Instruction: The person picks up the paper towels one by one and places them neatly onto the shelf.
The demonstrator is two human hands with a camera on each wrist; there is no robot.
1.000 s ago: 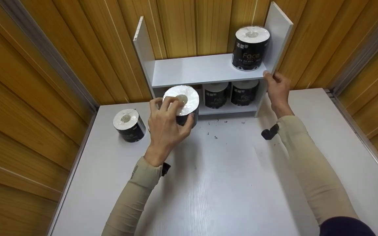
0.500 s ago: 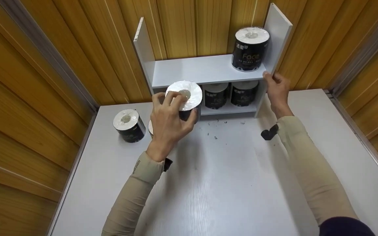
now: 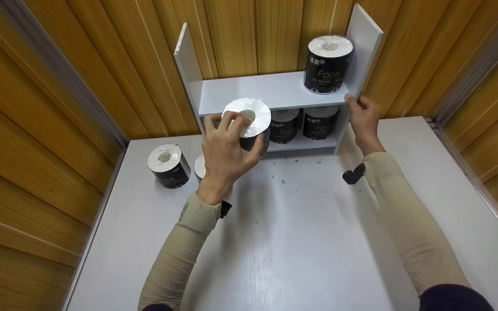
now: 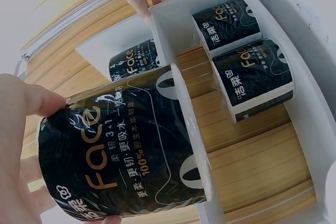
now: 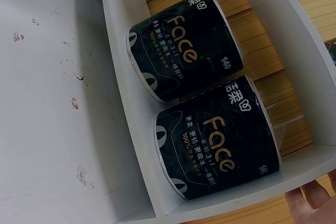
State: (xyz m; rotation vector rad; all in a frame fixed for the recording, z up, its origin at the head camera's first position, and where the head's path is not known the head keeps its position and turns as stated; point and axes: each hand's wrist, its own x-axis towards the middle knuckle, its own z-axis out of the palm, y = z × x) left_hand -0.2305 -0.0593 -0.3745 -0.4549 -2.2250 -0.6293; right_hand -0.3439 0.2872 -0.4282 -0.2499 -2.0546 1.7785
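In the head view the left hand (image 3: 228, 151) grips a black-and-white paper roll (image 3: 258, 125) from above, in front of the left part of a white shelf unit (image 3: 249, 92). The left wrist view has that roll (image 4: 126, 145) large, thumb and fingers of the left hand (image 4: 21, 140) around it. At the unit's right side panel (image 3: 363, 47), the right hand (image 3: 365, 121) pinches the edge where the middle board meets it. One roll (image 3: 327, 65) stands on the middle board at the right. Two rolls (image 3: 283, 126) (image 5: 215, 140) stand side by side below.
On the white table (image 3: 301, 242), left of the unit, stands a roll (image 3: 169, 166). Another roll (image 3: 199, 166) is partly hidden behind the left hand. Small dark specks (image 3: 282, 181) lie in front of the unit. Wood-panelled walls (image 3: 37, 129) enclose the table.
The left hand has moved up and slightly right with its roll, towards the middle board. More of the roll on the table behind it shows. The right hand has stayed at the panel.
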